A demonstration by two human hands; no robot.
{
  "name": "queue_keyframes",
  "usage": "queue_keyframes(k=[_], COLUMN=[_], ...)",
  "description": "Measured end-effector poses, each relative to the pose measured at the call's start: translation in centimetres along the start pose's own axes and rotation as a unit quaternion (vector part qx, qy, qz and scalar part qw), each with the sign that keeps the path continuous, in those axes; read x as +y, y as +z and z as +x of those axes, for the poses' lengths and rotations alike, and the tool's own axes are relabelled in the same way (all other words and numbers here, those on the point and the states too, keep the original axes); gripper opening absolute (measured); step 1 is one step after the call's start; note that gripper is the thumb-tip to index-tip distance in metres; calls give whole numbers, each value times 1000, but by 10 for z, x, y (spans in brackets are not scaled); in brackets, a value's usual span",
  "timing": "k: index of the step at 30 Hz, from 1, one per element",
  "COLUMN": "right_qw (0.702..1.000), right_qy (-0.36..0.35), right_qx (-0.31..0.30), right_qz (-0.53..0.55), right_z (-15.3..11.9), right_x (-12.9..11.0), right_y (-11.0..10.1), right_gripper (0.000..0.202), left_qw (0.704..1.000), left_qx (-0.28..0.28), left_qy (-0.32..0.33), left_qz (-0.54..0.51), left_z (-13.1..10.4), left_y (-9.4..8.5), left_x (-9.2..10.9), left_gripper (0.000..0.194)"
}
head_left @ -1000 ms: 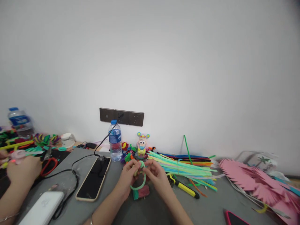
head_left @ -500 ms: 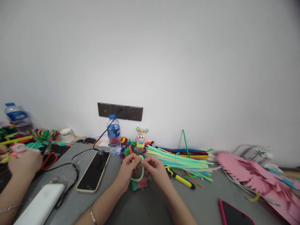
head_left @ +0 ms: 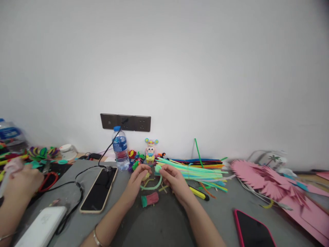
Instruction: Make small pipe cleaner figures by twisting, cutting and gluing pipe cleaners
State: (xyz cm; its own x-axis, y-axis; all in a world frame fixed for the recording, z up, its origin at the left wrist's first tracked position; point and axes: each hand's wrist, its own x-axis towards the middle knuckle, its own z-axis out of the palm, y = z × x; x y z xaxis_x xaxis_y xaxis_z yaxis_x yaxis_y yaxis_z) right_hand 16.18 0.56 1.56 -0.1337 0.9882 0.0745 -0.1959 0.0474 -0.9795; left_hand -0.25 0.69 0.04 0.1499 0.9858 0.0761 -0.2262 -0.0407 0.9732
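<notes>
A mint-green pipe cleaner (head_left: 153,187) curves between my hands, with its upper end wound into a small coil. My right hand (head_left: 175,179) is closed, pinching that coil between thumb and fingertips. The other end runs in under the curled fingers of my left hand (head_left: 136,182), where the exact grip is hidden. Beside the left fingertips shows a pale yellow piece (head_left: 146,176); whether it is held or lying behind, I cannot tell. Below the hands, a pink and green fuzzy piece (head_left: 150,199) lies on the grey table (head_left: 159,226).
Behind my hands stand a figurine (head_left: 150,151) and a water bottle (head_left: 120,147). A pipe cleaner bundle (head_left: 195,171) and yellow cutter (head_left: 199,193) lie rightward, near pink paper (head_left: 267,181). Leftward are a phone (head_left: 99,190), a cable, a white power bank (head_left: 42,226) and another person's hand (head_left: 24,181).
My hands have moved slightly apart, and the coil has come into clearer view by my right fingertips. The pink and green piece is now less covered. The view has shifted a little to the right.
</notes>
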Motion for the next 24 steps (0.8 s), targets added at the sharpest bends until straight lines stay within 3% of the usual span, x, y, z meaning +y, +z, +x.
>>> queue_keyframes(k=[9, 12, 16, 24], right_qw=[993, 992, 991, 991], right_qy=[71, 78, 76, 81], right_qx=[-57, -45, -65, -91], right_qz=[77, 92, 87, 54], right_z=[-3, -3, -3, -5], right_x=[-5, -6, -5, 3], right_y=[-10, -10, -8, -1], right_gripper=[37, 37, 35, 36], left_qw=[991, 995, 998, 992], left_qx=[10, 11, -39, -56], left_qy=[-34, -26, 22, 77], left_qz=[-127, -95, -33, 78], left_z=[6, 6, 5, 4], left_y=[-4, -9, -11, -5], left_x=[7, 4, 2, 3], left_gripper=[26, 36, 54, 39])
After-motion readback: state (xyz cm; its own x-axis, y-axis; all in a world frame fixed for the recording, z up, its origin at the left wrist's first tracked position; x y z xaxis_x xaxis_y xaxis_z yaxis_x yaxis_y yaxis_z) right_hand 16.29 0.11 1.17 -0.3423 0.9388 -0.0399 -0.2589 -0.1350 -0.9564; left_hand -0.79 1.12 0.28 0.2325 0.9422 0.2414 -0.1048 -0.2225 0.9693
